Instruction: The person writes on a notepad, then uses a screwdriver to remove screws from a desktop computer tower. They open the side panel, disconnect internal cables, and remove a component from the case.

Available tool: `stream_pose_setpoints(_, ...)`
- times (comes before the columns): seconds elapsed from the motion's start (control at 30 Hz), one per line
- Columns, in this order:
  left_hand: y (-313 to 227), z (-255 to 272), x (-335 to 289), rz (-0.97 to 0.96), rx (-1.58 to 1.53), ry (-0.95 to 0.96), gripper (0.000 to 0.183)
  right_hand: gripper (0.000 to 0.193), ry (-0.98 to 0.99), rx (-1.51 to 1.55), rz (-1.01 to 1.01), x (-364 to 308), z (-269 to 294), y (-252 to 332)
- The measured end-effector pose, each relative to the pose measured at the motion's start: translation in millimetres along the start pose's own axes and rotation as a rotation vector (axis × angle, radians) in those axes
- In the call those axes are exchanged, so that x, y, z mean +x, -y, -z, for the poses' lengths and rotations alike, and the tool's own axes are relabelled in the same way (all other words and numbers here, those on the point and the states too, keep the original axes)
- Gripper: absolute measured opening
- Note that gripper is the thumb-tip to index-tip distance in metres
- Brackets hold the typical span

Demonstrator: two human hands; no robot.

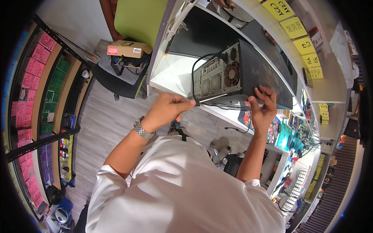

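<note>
A black computer tower (258,75) lies on the white desk, its metal back panel with a round fan grille turned toward me. My left hand (165,110) is closed around the dark handle of a screwdriver (211,98). Its pale shaft points right, along the lower edge of the back panel; whether the tip touches a screw I cannot tell. At the tower's near right edge is my right hand (264,106), fingers apart and curved, with the fingertips against or just in front of the dark side. A black power cable (193,75) is plugged into the back and loops down beside my left hand.
Left of the desk, a chair (116,79) carries a cardboard box (132,49). Shelves with pink labels (29,95) stand at the far left. Right of the tower are tangled cables (309,139) and a shelf with yellow labels (294,28). Another person's hand (223,4) shows at the top.
</note>
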State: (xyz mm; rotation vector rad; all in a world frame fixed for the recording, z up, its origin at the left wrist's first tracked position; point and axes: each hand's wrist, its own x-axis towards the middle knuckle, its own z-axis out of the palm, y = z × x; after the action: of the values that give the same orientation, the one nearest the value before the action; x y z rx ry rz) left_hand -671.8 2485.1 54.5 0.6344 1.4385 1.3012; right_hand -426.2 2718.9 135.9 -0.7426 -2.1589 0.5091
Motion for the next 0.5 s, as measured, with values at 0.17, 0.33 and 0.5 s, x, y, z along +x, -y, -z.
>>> stream_pose_setpoints(0.17,14,-11,-11,-0.069,0.106,0.011,0.035,0.032,-0.019,0.016,-0.031,-2,0,3)
stream_pose_setpoints(0.33,31,-26,-9,-0.370,0.076,-0.264,0.030,0.032,-0.032,0.011,-0.025,-5,1,1)
stream_pose_setpoints(0.5,25,-15,-6,-0.559,0.251,-0.400,0.029,0.033,-0.037,0.092,-0.051,-4,-2,-1)
